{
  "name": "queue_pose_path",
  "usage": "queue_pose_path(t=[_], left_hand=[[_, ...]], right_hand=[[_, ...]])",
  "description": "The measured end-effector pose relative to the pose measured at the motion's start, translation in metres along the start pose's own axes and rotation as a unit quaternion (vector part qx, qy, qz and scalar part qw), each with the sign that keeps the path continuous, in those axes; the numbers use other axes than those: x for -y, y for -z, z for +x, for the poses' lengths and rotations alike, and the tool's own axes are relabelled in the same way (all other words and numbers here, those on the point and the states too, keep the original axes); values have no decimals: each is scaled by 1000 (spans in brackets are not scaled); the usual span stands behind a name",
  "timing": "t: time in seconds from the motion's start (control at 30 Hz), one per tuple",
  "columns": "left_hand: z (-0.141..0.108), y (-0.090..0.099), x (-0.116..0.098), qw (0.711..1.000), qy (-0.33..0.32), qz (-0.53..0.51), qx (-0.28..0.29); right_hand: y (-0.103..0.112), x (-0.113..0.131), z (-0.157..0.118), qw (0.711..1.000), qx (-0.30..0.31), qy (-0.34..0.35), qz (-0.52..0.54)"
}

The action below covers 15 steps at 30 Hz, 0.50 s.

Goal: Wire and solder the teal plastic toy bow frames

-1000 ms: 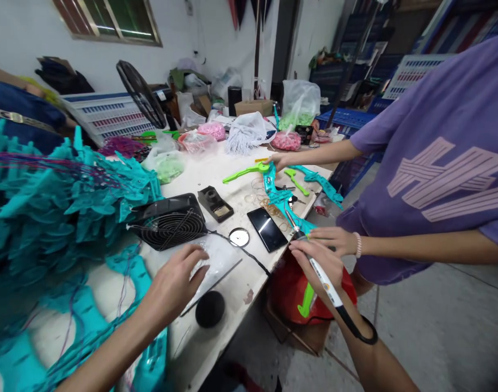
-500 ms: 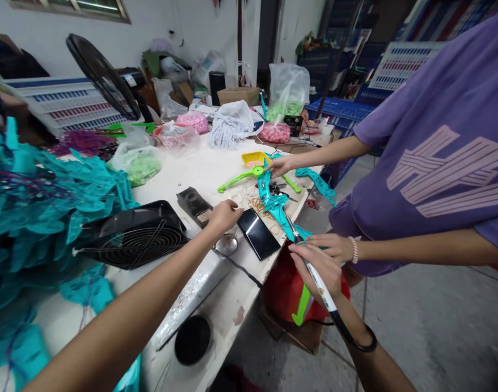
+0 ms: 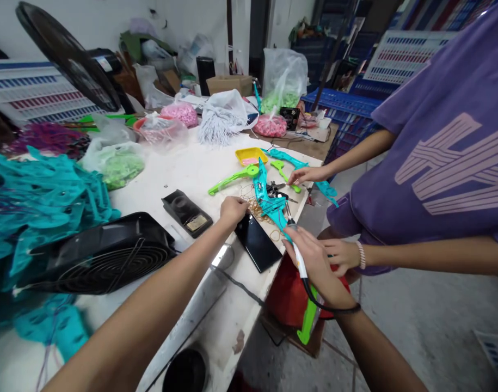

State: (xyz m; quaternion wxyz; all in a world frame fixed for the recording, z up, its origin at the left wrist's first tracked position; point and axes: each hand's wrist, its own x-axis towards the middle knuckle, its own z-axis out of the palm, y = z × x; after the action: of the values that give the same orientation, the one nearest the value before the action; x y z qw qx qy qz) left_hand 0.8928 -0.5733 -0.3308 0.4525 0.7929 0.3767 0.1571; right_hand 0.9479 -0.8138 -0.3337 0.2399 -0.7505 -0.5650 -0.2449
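Your left hand [image 3: 233, 211] and right hand [image 3: 314, 258]: bare. Your left forearm [image 3: 159, 288] and right forearm [image 3: 367, 332]: bare, tapering toward the hands.

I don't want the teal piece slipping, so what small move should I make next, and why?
Perhaps bring your left hand onto the teal piece to steady it: your right hand holds the soldering iron with its tip close by, while your left is beside the phone, apparently off the piece.

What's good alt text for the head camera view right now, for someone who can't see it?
A person's right hand holds a soldering iron, its tip near a teal plastic piece on a cluttered white table, while the left hand is beside a black phone. A co-worker in a purple shirt stands at right.
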Motion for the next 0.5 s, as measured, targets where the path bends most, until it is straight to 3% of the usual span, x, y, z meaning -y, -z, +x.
queue_pose_path(t=[0.2,0.33,0.5], left_hand=[[-2,19,-2,997,-44,-59,11],[-6,28,-11,985,-70,-156,25],[-8,36,-20,947,-80,-277,142]], right_hand=[[-11,-12,6,993,109,-27,-32],[-16,-13,10,986,153,-44,-53],[-19,-14,12,986,156,-50,-19]])
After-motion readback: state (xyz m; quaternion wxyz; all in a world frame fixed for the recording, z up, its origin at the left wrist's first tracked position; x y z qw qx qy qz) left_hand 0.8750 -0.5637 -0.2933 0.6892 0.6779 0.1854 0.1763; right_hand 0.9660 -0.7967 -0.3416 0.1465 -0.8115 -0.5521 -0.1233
